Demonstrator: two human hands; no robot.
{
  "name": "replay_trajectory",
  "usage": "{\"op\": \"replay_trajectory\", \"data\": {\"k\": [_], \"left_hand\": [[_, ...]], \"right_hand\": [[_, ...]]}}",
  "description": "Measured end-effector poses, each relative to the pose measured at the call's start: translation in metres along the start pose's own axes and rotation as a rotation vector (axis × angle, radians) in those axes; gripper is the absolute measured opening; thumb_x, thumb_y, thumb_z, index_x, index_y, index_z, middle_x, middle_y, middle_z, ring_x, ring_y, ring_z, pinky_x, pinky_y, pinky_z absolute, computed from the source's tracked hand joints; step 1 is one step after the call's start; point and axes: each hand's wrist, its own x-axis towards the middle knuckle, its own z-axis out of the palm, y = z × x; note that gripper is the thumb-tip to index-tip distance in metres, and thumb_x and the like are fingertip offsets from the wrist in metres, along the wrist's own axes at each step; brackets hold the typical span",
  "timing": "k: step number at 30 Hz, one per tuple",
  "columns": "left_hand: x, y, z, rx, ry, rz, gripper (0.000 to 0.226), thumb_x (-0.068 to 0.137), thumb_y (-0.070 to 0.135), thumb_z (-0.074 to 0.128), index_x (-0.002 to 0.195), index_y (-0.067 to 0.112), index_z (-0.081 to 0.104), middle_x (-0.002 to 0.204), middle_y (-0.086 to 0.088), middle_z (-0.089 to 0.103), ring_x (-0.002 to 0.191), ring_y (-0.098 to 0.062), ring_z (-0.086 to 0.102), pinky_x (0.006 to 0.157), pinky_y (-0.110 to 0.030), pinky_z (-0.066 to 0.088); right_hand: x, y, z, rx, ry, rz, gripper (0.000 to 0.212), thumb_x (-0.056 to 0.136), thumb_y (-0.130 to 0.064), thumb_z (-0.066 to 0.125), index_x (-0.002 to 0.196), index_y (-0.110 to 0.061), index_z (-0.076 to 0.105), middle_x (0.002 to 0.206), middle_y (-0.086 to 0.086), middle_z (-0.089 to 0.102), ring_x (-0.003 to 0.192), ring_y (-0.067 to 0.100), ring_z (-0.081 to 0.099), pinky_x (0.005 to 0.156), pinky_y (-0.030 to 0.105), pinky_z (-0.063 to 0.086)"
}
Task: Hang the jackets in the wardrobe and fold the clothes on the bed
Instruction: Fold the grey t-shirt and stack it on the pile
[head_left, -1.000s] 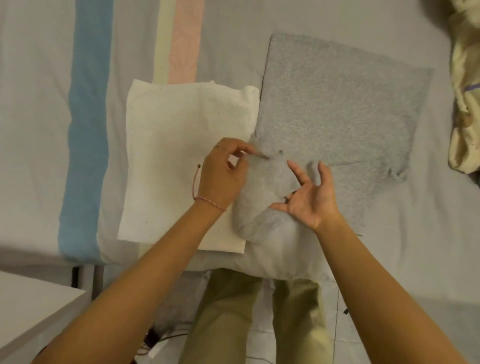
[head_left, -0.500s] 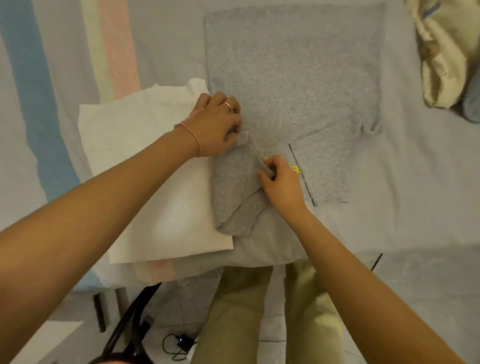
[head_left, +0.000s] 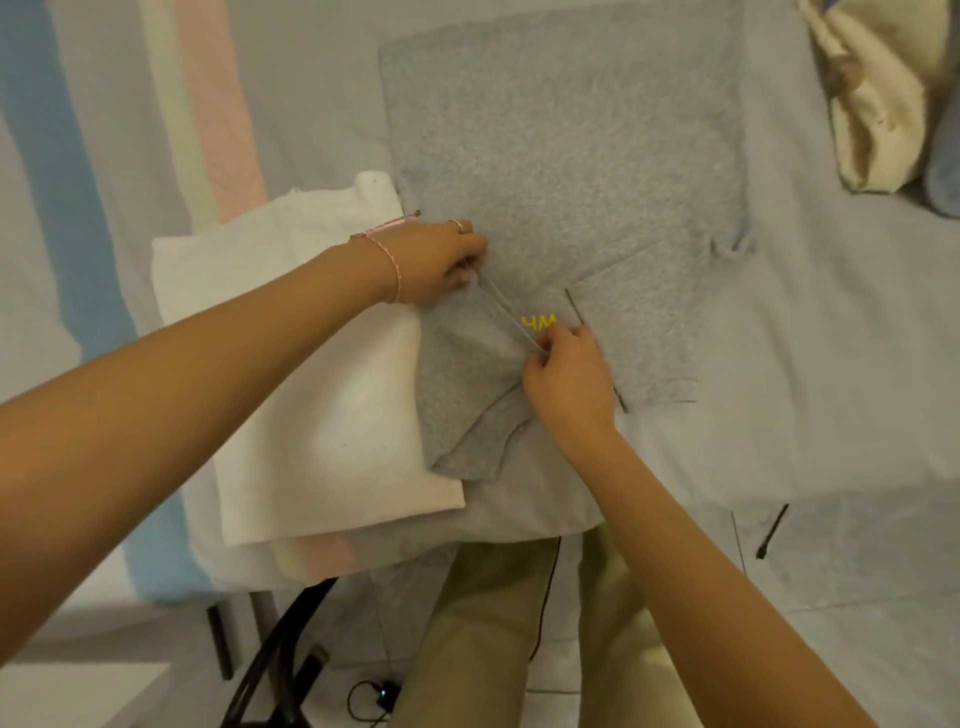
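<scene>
You are in the folding part of the task: a grey T-shirt (head_left: 566, 156) lies flat on the bed (head_left: 841, 364) at twelve o'clock, and you are working on its near-left side. Your left hand (head_left: 431, 262) pinches a turned-up edge of the shirt at its upper end, fingers curled on the cloth. Your right hand (head_left: 563, 379) pinches the same edge lower down, just beside small yellow lettering (head_left: 540, 323), so the edge runs taut between them. The sleeve flap (head_left: 467, 405) trails towards seven o'clock, overlapping a folded white cloth (head_left: 311, 374) that lies against the shirt at nine o'clock. The next move, as I judge it, calls for laying this flap flat across the shirt's body and smoothing it without dragging the white cloth along. Bare sheet gives room from three to four o'clock, and a cream garment heap (head_left: 883, 93) sits well apart at one o'clock. The bed's edge is close at six o'clock, just before your legs (head_left: 493, 623) — little room there.
</scene>
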Motion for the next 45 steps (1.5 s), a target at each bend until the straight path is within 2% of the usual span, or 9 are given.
{"op": "replay_trajectory", "data": {"k": [7,18,23,26,30,34,37,41,45], "left_hand": [[0.009,-0.001,0.008,0.175,0.184,0.067,0.015,0.095,0.018,0.044,0.102,0.013,0.056,0.108,-0.005,0.058,0.105,-0.026,0.049,0.087,-0.035,0.03],[0.007,0.002,0.026,0.268,0.435,0.103,0.014,0.074,0.0,0.056,0.084,0.01,0.058,0.082,-0.01,0.062,0.079,-0.029,0.059,0.075,-0.036,0.039],[-0.008,0.02,0.037,0.224,0.573,0.174,0.029,0.069,0.004,0.053,0.097,0.009,0.061,0.108,-0.013,0.064,0.1,-0.029,0.057,0.089,-0.036,0.029],[-0.032,0.037,0.067,0.296,0.385,0.314,0.056,0.072,0.025,0.041,0.123,0.007,0.056,0.132,-0.014,0.054,0.124,-0.031,0.048,0.106,-0.043,0.027],[-0.073,0.026,0.108,0.343,0.214,0.233,0.076,0.075,0.036,0.035,0.146,0.009,0.029,0.151,-0.013,0.029,0.138,-0.036,0.028,0.113,-0.052,0.016],[-0.096,0.03,0.115,0.325,0.165,0.158,0.097,0.072,0.069,0.038,0.148,0.012,0.021,0.153,-0.019,0.019,0.141,-0.039,0.014,0.112,-0.057,0.005],[-0.107,0.043,0.125,0.341,0.119,0.216,0.113,0.061,0.076,0.051,0.147,0.008,0.022,0.152,-0.021,0.021,0.14,-0.039,0.017,0.113,-0.053,0.003],[-0.103,0.049,0.123,0.331,0.2,0.227,0.086,0.053,0.037,0.084,0.125,0.001,0.055,0.131,-0.023,0.052,0.118,-0.037,0.054,0.105,-0.049,0.035],[-0.095,0.049,0.12,0.351,0.398,0.306,0.031,0.076,0.009,0.051,0.1,0.005,0.071,0.111,-0.018,0.067,0.096,-0.033,0.067,0.086,-0.055,0.048]], "right_hand": [[0.018,0.01,0.002,0.074,0.016,-0.014,0.032,0.089,-0.041,0.058,0.074,-0.014,0.055,0.089,0.017,0.06,0.084,0.032,0.057,0.062,0.031,0.027],[0.02,0.028,0.006,0.223,0.109,-0.215,0.021,0.085,-0.015,0.063,0.069,-0.01,0.05,0.067,0.003,0.049,0.064,0.018,0.044,0.058,0.027,0.023],[0.019,0.023,0.006,0.239,0.082,-0.178,0.027,0.083,-0.023,0.068,0.102,-0.013,0.051,0.088,0.003,0.055,0.075,0.02,0.054,0.064,0.034,0.043],[0.006,0.024,0.014,-0.082,0.197,-0.308,0.049,0.081,-0.019,0.07,0.125,-0.01,0.05,0.124,0.014,0.05,0.098,0.029,0.057,0.069,0.038,0.046],[0.001,0.048,0.015,-0.587,0.19,-0.585,0.066,0.081,-0.031,0.061,0.142,-0.015,0.043,0.147,0.014,0.04,0.134,0.035,0.034,0.107,0.046,0.019],[-0.001,0.075,-0.03,-0.529,0.083,-0.721,0.081,0.08,-0.051,0.049,0.15,-0.02,0.023,0.157,0.007,0.02,0.144,0.029,0.013,0.117,0.04,0.002],[-0.006,0.111,-0.056,-0.658,-0.016,-0.726,0.086,0.078,-0.053,0.045,0.152,-0.023,0.014,0.157,0.004,0.021,0.144,0.025,0.015,0.116,0.04,0.007],[-0.004,0.147,-0.079,-0.695,-0.034,-0.66,0.066,0.089,-0.04,0.041,0.15,-0.024,0.021,0.153,0.001,0.031,0.139,0.021,0.028,0.113,0.04,0.017],[0.006,0.134,-0.082,-0.727,0.016,-0.73,0.061,0.084,-0.015,0.048,0.144,-0.021,0.037,0.148,0.004,0.042,0.132,0.025,0.043,0.109,0.042,0.024]]}}
